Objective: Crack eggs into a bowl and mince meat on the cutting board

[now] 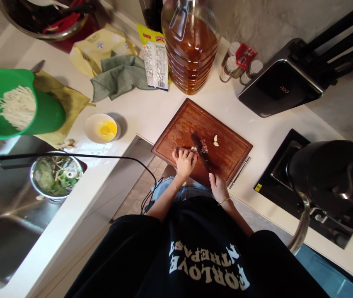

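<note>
My right hand (219, 188) is closed round the handle of a dark-bladed kitchen knife (200, 149), its blade slanting up and left over a brown wooden cutting board (176, 128). My left hand (185, 163) rests on the board left of the blade, fingers curled down and pressed together. A pale bit shows by its fingertips, but what lies under them is hidden. Along the blade's right side are small chopped pinkish pieces (204, 146). Two pale peeled garlic cloves (216, 141) lie farther right on the board.
Left of the board stands a bowl with egg (92, 126); beyond it are a green basket (49, 118) and a sink holding a bowl of greens (56, 174). Behind are an oil jug (192, 54), spice jars (230, 68) and a knife block (282, 87). A pot (328, 174) sits right; a black cable (114, 157) crosses left.
</note>
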The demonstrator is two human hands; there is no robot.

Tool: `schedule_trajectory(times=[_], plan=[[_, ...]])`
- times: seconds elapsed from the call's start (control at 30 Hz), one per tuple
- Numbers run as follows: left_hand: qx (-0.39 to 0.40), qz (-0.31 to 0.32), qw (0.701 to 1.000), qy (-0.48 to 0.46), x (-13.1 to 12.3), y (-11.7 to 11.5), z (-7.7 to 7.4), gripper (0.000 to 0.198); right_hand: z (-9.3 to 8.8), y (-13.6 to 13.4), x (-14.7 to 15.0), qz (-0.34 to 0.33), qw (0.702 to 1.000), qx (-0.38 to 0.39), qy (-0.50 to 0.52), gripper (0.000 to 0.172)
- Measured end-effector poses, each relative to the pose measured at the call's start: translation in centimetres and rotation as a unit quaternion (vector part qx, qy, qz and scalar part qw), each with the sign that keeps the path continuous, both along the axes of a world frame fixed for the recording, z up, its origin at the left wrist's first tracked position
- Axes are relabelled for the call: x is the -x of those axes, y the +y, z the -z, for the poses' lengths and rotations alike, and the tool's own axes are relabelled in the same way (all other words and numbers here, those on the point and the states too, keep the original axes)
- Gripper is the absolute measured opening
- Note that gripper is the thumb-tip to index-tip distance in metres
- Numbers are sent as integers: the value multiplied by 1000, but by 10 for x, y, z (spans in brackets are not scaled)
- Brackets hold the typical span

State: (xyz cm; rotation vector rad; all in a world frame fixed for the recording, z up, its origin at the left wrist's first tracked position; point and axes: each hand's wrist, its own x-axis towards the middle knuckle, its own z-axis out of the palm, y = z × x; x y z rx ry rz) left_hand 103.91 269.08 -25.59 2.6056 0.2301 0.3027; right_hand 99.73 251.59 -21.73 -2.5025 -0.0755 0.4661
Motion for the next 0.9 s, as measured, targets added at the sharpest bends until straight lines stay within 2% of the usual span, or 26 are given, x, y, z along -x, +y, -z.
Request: schedule_trajectory(times=[0.17, 0.4, 0.7, 0.9], plan=[[-12, -1, 1000, -3, -1, 0, 1, 24, -6, -1, 8, -7, 999, 34, -6, 59], [-16, 11, 1000, -5, -2, -2, 3, 22, -1, 8, 3, -5, 999, 40, -2, 56], [-10, 26, 1000, 10, -3, -2, -3, 23, 7, 34, -13, 9, 997, 75, -8, 57], [-5, 20, 1000, 7, -3, -3, -2, 22, 12, 50, -24, 15, 998, 49, -28, 58]])
